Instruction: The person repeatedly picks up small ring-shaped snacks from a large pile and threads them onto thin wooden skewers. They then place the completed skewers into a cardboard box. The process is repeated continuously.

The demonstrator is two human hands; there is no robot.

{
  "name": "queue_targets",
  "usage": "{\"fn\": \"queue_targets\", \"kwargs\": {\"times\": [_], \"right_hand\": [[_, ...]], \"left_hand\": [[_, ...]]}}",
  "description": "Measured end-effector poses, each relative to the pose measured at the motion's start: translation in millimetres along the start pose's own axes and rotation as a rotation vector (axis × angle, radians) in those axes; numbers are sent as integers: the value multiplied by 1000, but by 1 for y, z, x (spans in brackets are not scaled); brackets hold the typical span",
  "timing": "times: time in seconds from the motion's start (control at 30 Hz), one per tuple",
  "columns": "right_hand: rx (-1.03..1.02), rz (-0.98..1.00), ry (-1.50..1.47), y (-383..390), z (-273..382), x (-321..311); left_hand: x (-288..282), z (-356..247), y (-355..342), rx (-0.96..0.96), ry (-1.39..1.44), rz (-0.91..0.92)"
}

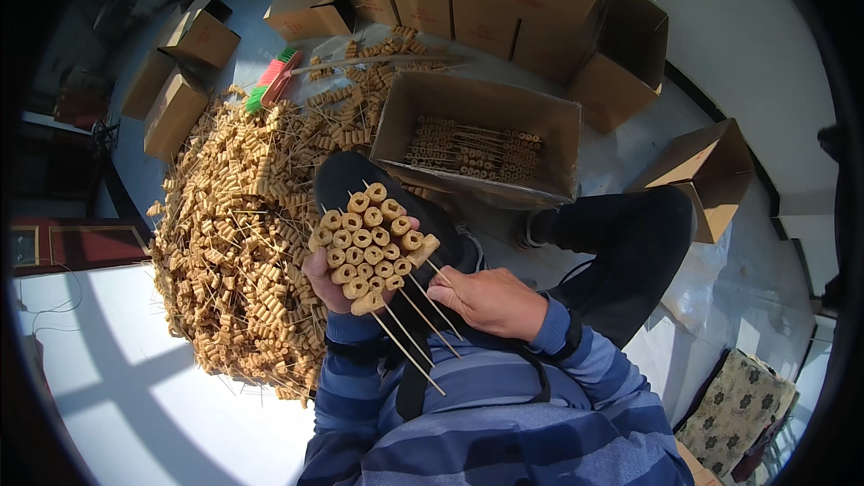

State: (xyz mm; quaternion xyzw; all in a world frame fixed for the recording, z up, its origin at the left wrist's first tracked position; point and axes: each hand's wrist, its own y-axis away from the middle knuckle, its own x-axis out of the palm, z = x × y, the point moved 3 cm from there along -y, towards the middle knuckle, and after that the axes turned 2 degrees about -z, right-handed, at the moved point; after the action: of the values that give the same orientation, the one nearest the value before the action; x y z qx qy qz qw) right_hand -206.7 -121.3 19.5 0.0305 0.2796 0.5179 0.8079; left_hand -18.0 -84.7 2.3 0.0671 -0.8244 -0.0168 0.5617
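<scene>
My left hand (320,279) is wrapped round a bundle of skewers (364,243) threaded with tan, hollow tube-shaped pieces, held above my lap. The pieces lie side by side in rows, and several bare sticks point down to the lower right. My right hand (497,302) is closed at the bundle's right edge, thumb and fingertips pinching the stick of the outermost skewer (424,250). Its curled fingers are partly hidden. To the left lies a large heap of similar loose skewers (238,252), sticks jutting out every way.
Beyond my knees stands an open cardboard box (477,97) with skewers stacked inside. More cartons (621,49) line the back, with another open carton (702,171) at right. A red and green broom (270,81) lies across the heap's far end. A patterned cloth (740,409) is at lower right.
</scene>
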Motion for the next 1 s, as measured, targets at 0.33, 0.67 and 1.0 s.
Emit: {"fn": "queue_targets", "kwargs": {"times": [0.33,0.67,1.0], "right_hand": [[81,-174,-919,-10,-9,-25],[-63,-410,-371,-7,8,-28],[-270,-586,4,5,36,-43]], "left_hand": [[3,8,-5,14,-247,-106],[15,4,-10,31,-349,-72],[22,11,-15,21,-374,-96]]}}
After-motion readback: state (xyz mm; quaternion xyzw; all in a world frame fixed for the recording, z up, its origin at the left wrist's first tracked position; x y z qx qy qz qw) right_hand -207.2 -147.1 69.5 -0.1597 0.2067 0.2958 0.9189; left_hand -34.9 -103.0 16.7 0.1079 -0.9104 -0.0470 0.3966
